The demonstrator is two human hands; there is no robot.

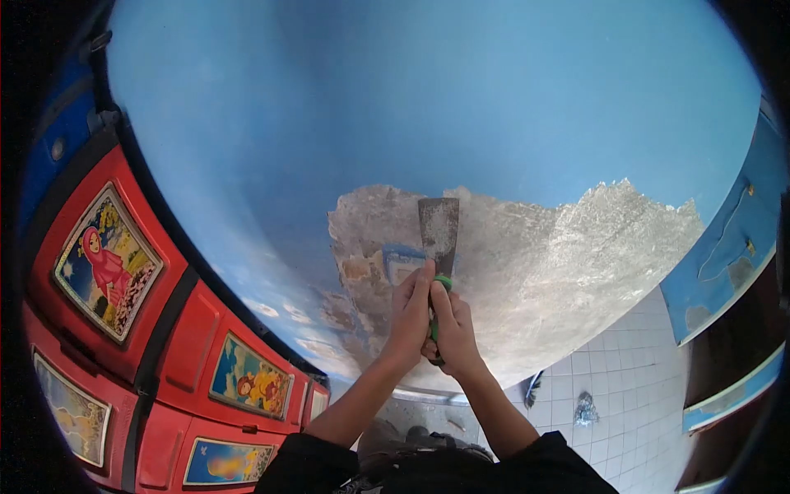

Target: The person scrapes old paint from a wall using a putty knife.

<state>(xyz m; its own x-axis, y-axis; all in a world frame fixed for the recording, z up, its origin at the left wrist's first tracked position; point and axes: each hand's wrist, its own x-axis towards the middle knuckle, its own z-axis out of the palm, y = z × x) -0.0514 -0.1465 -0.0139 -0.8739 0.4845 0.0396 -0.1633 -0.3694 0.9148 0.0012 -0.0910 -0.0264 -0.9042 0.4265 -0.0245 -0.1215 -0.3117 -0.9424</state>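
Observation:
A paint scraper (439, 230) with a worn, wide metal blade and a green and black handle points up the wall. Both hands are closed around its handle: my left hand (409, 317) from the left, my right hand (455, 329) from the right. The blade's edge lies at the upper border of a bare grey patch (535, 247), where the blue paint (461, 99) of the wall begins. A small blue painted remnant (401, 262) shows on the patch just left of the blade. Parts of the handle are hidden by my fingers.
Red plastic drawers (185, 346) with picture panels stand close on the left. To the right are blue-painted steps or ledges (724, 255) with dark faces. On the tiled floor (609, 362) lie a crumpled clear plastic item (586, 409) and a dark object (532, 389).

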